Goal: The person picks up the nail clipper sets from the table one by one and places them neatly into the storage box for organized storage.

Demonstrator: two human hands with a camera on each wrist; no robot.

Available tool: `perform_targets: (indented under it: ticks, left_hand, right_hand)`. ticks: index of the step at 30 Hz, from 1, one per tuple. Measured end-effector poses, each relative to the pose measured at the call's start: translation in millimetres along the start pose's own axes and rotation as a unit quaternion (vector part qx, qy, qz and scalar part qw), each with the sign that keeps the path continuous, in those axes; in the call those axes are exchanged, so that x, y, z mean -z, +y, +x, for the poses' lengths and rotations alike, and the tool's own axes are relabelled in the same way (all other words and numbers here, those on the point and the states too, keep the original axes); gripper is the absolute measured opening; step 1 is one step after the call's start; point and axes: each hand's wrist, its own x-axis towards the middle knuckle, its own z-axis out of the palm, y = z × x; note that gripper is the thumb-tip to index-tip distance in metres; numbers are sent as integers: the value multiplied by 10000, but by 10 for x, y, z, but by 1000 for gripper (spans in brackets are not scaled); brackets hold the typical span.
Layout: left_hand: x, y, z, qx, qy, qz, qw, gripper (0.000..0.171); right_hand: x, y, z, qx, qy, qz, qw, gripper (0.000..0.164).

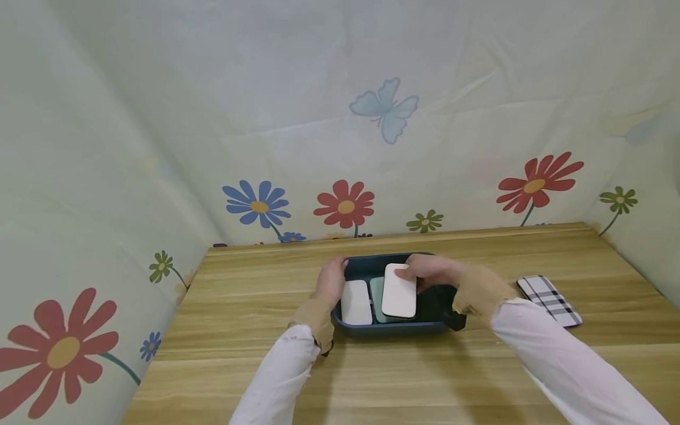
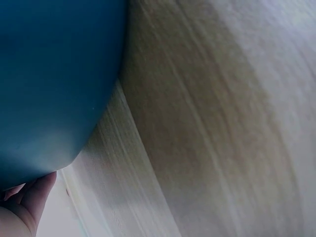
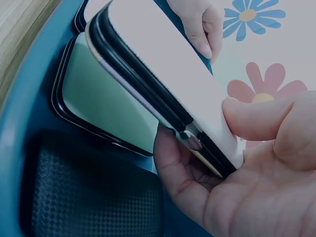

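Observation:
My right hand grips a flat white case with rounded corners, thumb on its top face and fingers curled beneath. Black edges and a small metal clasp show along the case's side in the right wrist view. It is tilted above a blue bin. With thumb and fingers, my left hand holds the bin's left rim. Inside the bin lie another white case, a pale green case partly covered by the held one, and a black textured case at the right.
A black-and-white plaid case lies on the wooden table, right of the bin and beyond my right wrist. A white curtain printed with flowers and a butterfly hangs behind the table and along its sides.

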Motion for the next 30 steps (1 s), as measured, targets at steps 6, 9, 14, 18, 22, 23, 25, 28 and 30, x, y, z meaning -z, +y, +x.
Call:
perform_targets:
  ticks: [6,9,14,18,22,23,25,28,30]
  left_hand:
    - [-9,-15,3,62,-38,-20,10000,25]
    - [-12,-19,5,79,-28,-32,10000,25]
    - [-19,-24,9,15,49,-18,10000,25]
    - [-13,-16,7,-49,118,-3,9999,24]
    - [-2,-7,-3,-30,116,-22,9999,24]
    - [1,-5,-5,-13,104,-23,9999,24]
    - [4,-1,-4,3,90,-15,10000,24]
    - [7,4,-2,12,94,10,10000,25]
    - [13,8,-4,23,89,-3,10000,25]
  right_hand:
    - [-30,-16,7,4,-38,-1,10000,28]
    - [-52,-24,24,11,-30,20,10000,28]
    - [-93,-53,52,75,-46,49,9999,29]
    - [-124,-82,62,112,-69,33,9999,28]
    - [-142,-99,83,92,-42,2,9999,27]
    - [-144,-104,90,88,-36,-3,10000,27]
    - [-148,-116,105,70,-21,-7,10000,27]
    - [-152,-140,124,31,21,-44,10000,31]
    - [-154,-152,140,-3,63,-47,10000,34]
